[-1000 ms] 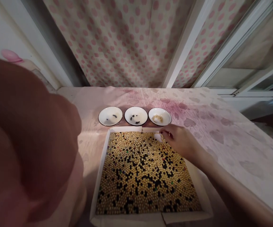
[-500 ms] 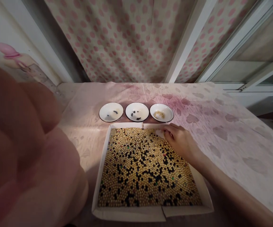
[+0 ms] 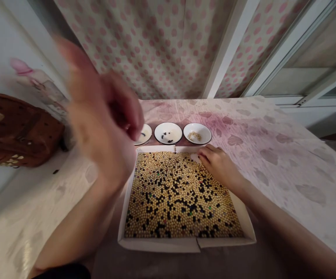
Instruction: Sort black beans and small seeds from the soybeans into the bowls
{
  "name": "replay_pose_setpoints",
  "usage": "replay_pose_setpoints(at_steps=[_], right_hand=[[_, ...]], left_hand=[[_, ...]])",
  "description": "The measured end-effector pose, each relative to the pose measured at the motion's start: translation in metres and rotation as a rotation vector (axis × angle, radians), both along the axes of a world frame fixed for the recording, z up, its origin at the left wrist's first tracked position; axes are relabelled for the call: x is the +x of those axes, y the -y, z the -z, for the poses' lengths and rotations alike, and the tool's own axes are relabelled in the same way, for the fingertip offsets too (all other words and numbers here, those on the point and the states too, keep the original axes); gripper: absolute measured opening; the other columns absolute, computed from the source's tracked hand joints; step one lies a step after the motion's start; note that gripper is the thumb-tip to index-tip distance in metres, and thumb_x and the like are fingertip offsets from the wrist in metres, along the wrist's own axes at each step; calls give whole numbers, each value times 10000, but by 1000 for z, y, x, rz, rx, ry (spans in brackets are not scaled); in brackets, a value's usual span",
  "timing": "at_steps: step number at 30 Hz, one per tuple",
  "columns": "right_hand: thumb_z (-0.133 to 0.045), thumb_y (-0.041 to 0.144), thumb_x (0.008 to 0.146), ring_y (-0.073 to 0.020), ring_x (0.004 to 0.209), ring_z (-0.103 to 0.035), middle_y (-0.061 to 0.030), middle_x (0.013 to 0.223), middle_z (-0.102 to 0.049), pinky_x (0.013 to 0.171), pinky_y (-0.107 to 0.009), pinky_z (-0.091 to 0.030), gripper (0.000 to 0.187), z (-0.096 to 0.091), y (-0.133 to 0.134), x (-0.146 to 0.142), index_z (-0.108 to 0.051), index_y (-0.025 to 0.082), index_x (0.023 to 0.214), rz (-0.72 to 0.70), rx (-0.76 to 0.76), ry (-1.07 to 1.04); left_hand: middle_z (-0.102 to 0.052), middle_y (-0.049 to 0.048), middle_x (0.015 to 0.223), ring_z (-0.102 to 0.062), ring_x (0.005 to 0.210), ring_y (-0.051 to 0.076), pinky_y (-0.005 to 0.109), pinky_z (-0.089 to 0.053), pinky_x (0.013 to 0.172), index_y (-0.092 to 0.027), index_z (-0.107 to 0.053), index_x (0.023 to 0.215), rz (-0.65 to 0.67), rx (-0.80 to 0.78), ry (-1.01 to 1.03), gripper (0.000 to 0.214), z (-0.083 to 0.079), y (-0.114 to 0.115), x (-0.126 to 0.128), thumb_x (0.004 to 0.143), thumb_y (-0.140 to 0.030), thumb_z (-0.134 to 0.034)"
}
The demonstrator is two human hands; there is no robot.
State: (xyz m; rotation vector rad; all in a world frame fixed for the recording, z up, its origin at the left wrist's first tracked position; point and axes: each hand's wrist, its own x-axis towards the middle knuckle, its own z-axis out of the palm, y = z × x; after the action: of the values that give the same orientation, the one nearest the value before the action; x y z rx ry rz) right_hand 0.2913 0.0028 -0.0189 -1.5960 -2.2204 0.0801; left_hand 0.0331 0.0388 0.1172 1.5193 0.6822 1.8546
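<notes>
A shallow white cardboard tray point(image 3: 226, 241) is filled with small round beads point(image 3: 168, 186), mostly gold, with many black and a few green and red. At its far right corner my right hand point(image 3: 220, 166) rests with bent fingers closed together among the beads; whatever they hold is hidden. Beside the fingertips a small bare patch of white tray bottom shows. My left hand point(image 3: 98, 116) is raised close to the camera, above and left of the tray. Motion smears its fingers, and it covers part of the left bowl point(image 3: 145, 135).
Behind the tray, a middle bowl point(image 3: 168, 128) holds several black beads, and a right bowl point(image 3: 197, 128) holds gold ones. A patterned pink cloth point(image 3: 272, 174) covers the table. A brown bag point(image 3: 19, 128) stands at the left. A dotted curtain point(image 3: 156, 46) hangs behind.
My left hand has moved right and away from the camera, uncovering the brown bag and partly covering the left bowl. My right hand stays at the tray's far right corner.
</notes>
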Motion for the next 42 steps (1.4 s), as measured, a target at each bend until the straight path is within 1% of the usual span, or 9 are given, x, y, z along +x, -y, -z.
replay_pose_setpoints(at_steps=[1,2,4,7,11,16,21,31,42], right_hand=[[-417,192,984,-237,856,-628,-110,973,-680,812,-409,-495,283,0,-1,1,-698,179,959,-6,13,-18],[-418,190,984,-236,868,-634,-106,990,-685,826,-412,-498,290,1,-1,1,-707,186,975,-12,24,-34],[-424,181,976,-234,869,-641,-94,998,-691,839,-416,-499,294,3,-2,2,-717,200,983,-14,41,-54],[-446,164,957,-227,847,-640,-80,979,-689,819,-401,-495,266,6,-1,2,-708,209,951,-12,49,-82],[-442,178,968,-229,827,-628,-80,932,-664,767,-383,-475,229,7,-1,2,-658,206,896,-6,55,-102],[-465,237,991,-223,806,-606,-67,902,-641,761,-385,-464,187,8,-2,0,-604,221,868,-22,24,-103],[-467,228,983,-226,810,-592,-63,895,-632,764,-399,-456,167,10,-3,0,-575,224,856,-41,-1,-99],[-465,186,966,-197,805,-567,-43,873,-603,742,-364,-438,161,3,-2,10,-528,221,822,-133,-118,-105],[-418,118,925,-212,793,-586,-77,868,-629,752,-385,-440,174,-10,3,3,-548,201,842,-124,-119,108]], left_hand=[[-365,-43,462,-325,400,77,308,-204,429,-210,-489,551,3,78,-34,644,7,1,6,1110,-482,-323],[-351,-47,439,-308,384,78,310,-202,417,-213,-461,528,44,51,-107,649,16,1,11,1097,-505,-351],[-421,-37,467,-379,440,90,293,-290,455,-211,-476,528,65,-133,-289,615,41,2,17,1050,-537,-473],[-428,-33,479,-401,469,106,287,-316,478,-210,-474,546,48,-248,-436,595,80,1,19,1032,-554,-480],[-422,-28,483,-411,489,123,295,-309,495,-214,-465,572,-16,-279,-608,545,104,-3,15,1048,-479,-444],[-391,-34,494,-385,490,117,308,-247,494,-209,-406,569,-69,-200,-722,525,110,-6,14,1037,-439,-461],[-452,-32,520,-407,496,106,316,-244,515,-201,-398,576,-71,-136,-784,513,117,-5,13,1039,-408,-473],[-385,-41,509,-368,497,110,323,-256,532,-202,-355,582,-62,-97,-832,486,113,-4,11,1025,-350,-491],[-388,-41,519,-357,507,113,317,-269,532,-204,-351,586,-62,-91,-863,459,112,-4,11,1001,-324,-507]])
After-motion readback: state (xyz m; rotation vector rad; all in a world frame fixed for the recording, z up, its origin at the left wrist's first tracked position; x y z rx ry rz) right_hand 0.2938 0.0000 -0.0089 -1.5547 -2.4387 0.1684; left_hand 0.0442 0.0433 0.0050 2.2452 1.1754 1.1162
